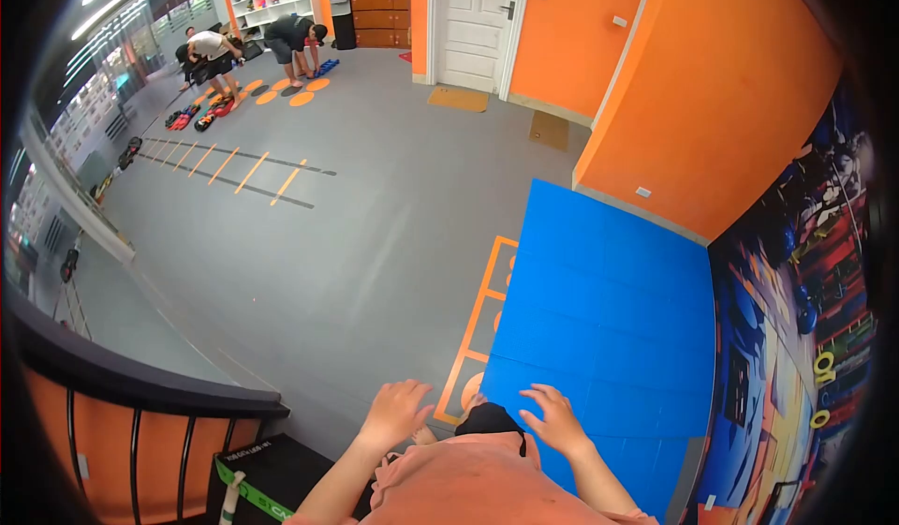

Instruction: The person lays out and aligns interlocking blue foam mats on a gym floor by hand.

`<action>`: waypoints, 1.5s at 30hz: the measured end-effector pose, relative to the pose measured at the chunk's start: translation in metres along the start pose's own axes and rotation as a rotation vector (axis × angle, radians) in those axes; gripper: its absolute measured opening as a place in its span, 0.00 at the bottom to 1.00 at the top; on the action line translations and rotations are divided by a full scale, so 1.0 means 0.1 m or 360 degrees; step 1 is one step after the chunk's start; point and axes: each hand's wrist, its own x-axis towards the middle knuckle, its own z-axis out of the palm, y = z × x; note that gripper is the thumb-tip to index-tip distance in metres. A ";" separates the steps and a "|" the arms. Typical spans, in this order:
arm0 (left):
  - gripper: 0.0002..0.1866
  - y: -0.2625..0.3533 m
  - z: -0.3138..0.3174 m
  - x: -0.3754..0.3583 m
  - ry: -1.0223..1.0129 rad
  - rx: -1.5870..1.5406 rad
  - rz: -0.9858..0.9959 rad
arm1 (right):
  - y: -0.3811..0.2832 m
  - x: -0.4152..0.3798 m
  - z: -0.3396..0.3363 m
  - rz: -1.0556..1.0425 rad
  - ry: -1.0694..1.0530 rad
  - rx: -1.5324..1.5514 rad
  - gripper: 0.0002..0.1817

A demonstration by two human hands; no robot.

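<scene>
Both of my hands are raised in front of my orange shirt (pixel 478 478), apart from each other. My left hand (pixel 398 414) is over the grey floor (pixel 375 272), its fingers apart and pointing inward, holding nothing. Over the near edge of the blue mat (pixel 599 310) is my right hand (pixel 554 419), also empty with spread fingers. Between them, lower down, dark shorts (pixel 489 416) and part of a bare foot show beside the orange floor markings (pixel 482 305).
A black box (pixel 272 464) and a black railing (pixel 140 370) stand at the lower left. Floor ladder markings (pixel 234 169) lie further off. Two people (pixel 211 49) bend over gear at the back left. An orange wall (pixel 712 85) rises on the right.
</scene>
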 end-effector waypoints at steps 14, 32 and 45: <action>0.19 -0.31 0.02 1.85 -0.0364 -0.0095 0.0043 | 0.60 1.09 -0.18 0.0345 0.0159 0.0277 0.25; 0.17 -1.16 -0.14 3.70 -0.1110 0.0021 0.1158 | -0.60 0.66 1.40 0.1488 0.1013 0.0516 0.23; 0.17 -0.27 0.13 3.12 -0.1515 -0.0098 0.2260 | -2.35 0.10 2.84 0.2259 0.1949 0.0650 0.22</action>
